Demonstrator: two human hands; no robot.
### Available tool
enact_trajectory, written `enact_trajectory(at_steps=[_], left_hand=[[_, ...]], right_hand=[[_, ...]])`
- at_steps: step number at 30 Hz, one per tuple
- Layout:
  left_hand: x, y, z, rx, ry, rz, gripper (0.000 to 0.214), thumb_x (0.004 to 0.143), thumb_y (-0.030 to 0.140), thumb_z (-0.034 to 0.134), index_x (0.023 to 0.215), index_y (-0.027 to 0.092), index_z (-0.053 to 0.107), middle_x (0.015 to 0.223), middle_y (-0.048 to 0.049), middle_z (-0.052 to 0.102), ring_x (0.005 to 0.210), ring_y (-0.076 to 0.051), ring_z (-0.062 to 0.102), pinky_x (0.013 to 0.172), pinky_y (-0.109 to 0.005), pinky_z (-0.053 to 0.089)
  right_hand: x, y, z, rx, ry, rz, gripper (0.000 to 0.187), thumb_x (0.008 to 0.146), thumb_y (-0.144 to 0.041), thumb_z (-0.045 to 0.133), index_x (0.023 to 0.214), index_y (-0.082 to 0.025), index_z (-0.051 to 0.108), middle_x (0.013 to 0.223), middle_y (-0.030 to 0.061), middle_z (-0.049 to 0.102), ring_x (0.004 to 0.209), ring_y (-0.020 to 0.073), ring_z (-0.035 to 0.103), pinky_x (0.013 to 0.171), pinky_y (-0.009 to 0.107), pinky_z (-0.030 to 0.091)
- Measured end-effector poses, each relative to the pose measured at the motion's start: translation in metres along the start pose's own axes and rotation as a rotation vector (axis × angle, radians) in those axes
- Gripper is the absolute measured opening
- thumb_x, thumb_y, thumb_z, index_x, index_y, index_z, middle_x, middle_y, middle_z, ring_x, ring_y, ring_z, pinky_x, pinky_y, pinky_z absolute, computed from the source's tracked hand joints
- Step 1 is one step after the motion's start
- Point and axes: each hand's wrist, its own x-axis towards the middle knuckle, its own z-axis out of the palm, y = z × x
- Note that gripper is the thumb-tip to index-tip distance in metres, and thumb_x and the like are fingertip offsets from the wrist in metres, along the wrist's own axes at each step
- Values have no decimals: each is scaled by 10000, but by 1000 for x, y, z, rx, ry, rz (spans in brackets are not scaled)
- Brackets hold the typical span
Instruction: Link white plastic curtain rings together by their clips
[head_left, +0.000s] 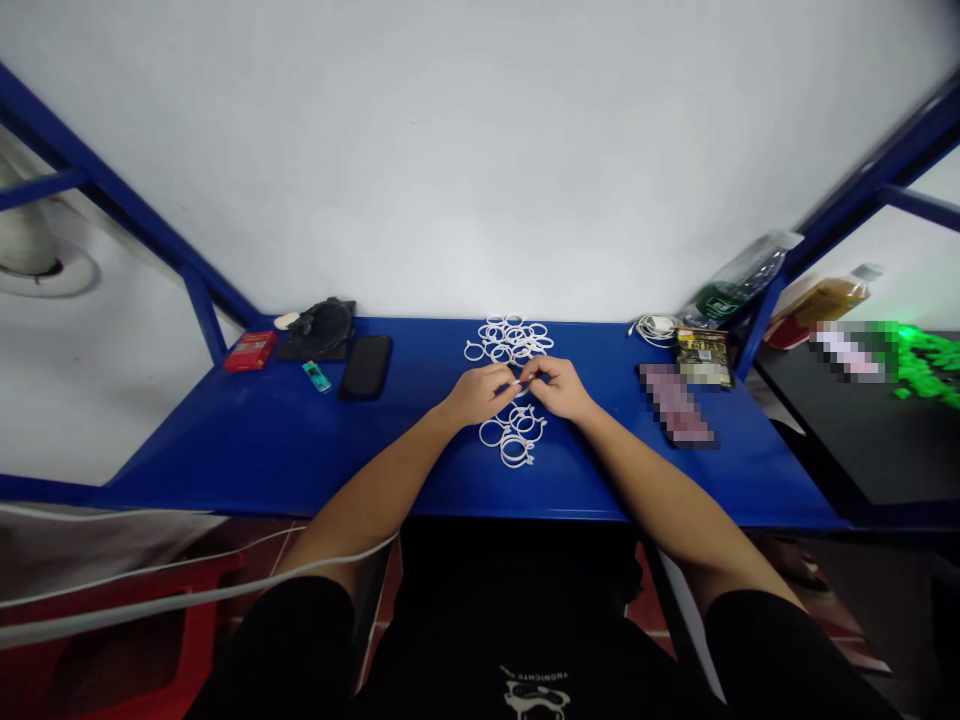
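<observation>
Both hands meet over the middle of a blue table (420,480), gripping one white plastic ring (520,391) between them. My left hand (484,393) pinches it from the left with thumb and fingers. From the right, my right hand (556,387) closes on the same ring, its fingertips close to the left ones. Part of this ring is hidden by the fingers. Beyond the hands lies a pile of several white rings (507,335) with small tabs. Nearer my body is a second group of similar white rings (516,448), some overlapping.
Left on the table are a black phone (366,367), a teal packet (316,376), a red box (250,351) and a dark item (322,330). At right are a coiled white cable (655,328), a pouch (705,357), a pixelated object (677,405) and a plastic bottle (739,280).
</observation>
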Motion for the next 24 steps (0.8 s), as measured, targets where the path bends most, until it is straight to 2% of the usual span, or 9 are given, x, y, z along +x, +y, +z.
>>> enact_trajectory(at_steps=[3, 5, 7, 9, 13, 15, 19, 24], left_hand=[[0, 3, 1, -6, 11, 59, 242, 1011, 332, 574, 846, 193, 682, 963, -52, 704, 847, -149, 670, 772, -272, 522], [0, 4, 0, -12, 25, 67, 209, 986, 306, 608, 830, 193, 687, 1027, -60, 709, 865, -147, 677, 783, -274, 533], [-1, 3, -2, -16, 32, 54, 188, 962, 290, 641, 807, 193, 687, 1061, -65, 712, 891, -155, 683, 814, -290, 546], [-1, 1, -4, -26, 20, 43, 199, 939, 304, 681, 774, 193, 686, 1076, -68, 716, 939, -174, 687, 861, -317, 553], [-1, -1, -5, -84, -113, 54, 233, 908, 405, 755, 784, 207, 738, 1065, -61, 743, 977, -198, 699, 914, -349, 553], [-1, -1, -3, -103, -161, 58, 242, 922, 434, 746, 817, 217, 758, 1036, -51, 759, 974, -198, 706, 924, -350, 547], [-1, 1, -3, -108, -166, 60, 258, 953, 447, 711, 844, 218, 759, 939, -33, 773, 925, -191, 709, 900, -343, 537], [0, 4, -5, -123, -176, 44, 295, 967, 450, 690, 800, 215, 755, 858, -23, 766, 844, -175, 701, 837, -321, 527]], right_hand=[[0, 0, 0, 28, -44, -23, 182, 775, -133, 524, 749, -217, 684, 735, 5, 695, 699, 164, 645, 711, 297, 509], [1, 2, -1, 61, -55, -29, 288, 759, -110, 513, 913, -221, 731, 824, 12, 734, 744, 172, 672, 738, 306, 531], [1, 6, -5, 48, -25, -36, 476, 745, -98, 525, 1161, -227, 720, 1019, 40, 767, 846, 189, 698, 808, 333, 557], [2, 16, -10, -54, 19, -29, 535, 763, -105, 549, 1265, -225, 690, 1147, 69, 755, 902, 203, 695, 859, 360, 563], [2, 40, -20, -280, 1, 49, 349, 837, -142, 570, 1136, -209, 739, 1075, 85, 754, 876, 221, 678, 839, 370, 561], [3, 49, -23, -315, -17, 67, 360, 823, -111, 559, 1119, -204, 743, 1088, 91, 750, 888, 227, 678, 852, 373, 563], [4, 56, -22, -362, -32, 103, 462, 773, -45, 547, 1170, -188, 735, 1162, 110, 734, 902, 229, 678, 881, 373, 559], [6, 53, -18, -419, -91, 212, 439, 819, -114, 636, 1244, -190, 713, 1087, 99, 757, 868, 235, 679, 837, 364, 548]])
